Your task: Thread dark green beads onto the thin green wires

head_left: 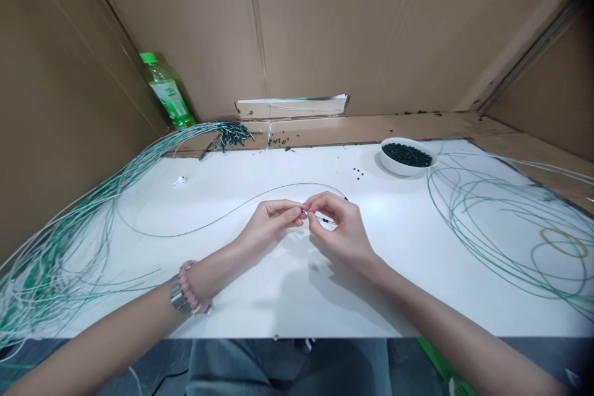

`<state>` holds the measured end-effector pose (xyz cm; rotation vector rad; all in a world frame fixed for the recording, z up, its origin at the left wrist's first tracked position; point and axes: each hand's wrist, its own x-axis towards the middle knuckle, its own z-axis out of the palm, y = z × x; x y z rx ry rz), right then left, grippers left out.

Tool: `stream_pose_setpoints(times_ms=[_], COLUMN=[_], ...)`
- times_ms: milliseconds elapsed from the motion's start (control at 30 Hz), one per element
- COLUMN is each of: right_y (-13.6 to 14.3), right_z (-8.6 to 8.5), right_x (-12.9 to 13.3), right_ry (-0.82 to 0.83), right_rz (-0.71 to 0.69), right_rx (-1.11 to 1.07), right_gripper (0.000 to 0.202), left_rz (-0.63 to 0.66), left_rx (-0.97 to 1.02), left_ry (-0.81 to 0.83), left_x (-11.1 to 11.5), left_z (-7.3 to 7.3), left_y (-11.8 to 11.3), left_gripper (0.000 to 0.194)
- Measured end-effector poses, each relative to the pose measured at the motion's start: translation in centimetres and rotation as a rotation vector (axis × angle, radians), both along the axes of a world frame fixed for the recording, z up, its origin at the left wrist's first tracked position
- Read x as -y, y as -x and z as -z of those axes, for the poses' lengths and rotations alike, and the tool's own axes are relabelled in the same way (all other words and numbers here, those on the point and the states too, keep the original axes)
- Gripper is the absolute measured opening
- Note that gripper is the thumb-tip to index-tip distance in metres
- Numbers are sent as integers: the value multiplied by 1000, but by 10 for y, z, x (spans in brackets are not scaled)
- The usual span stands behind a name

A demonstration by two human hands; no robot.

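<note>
1. The thin cord [297,184] is at the centre of the frame, its near part between the two hands. It is fine and dark greenish-grey, arching above the hands and curving away to the left in a long, loose loop.
2. Small black pieces [325,220] show on the strand beside the right fingers, with another dark spot at the upper edge of that hand. They are too small to make out in detail.
3. The left hand [278,221], centre of the frame, pinches the cord, thumb closed against the index finger.
4. The right hand [341,223], just right of centre, also pinches it; thumb and index finger meet at the tips, leaving a rounded gap behind them. The fingertips hide exactly what lies between them.
5. At the upper right of centre, a white bowl [392,166] holds many dark pellets [408,154]. A few loose ones lie on the white tabletop [241,297] to its left.
6. Green and whitish strands [51,266] fill the left side; green loops [445,217] spread across the right.
7. A green bottle [169,96] stands at the upper left.
</note>
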<state>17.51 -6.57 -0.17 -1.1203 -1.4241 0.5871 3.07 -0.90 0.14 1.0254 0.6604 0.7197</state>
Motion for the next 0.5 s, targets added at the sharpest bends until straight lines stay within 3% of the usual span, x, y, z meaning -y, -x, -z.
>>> stream_pose_setpoints(times_ms=[500], right_y=[0], right_z=[1], right_x=[0], right_ry=[-34], right_rz=[-7], right_rx=[5], right_gripper=[8], left_rz=[-14], left_rx=[24], left_ry=[2], left_x=[1], left_z=[-1], left_y=[-1], left_gripper=[20])
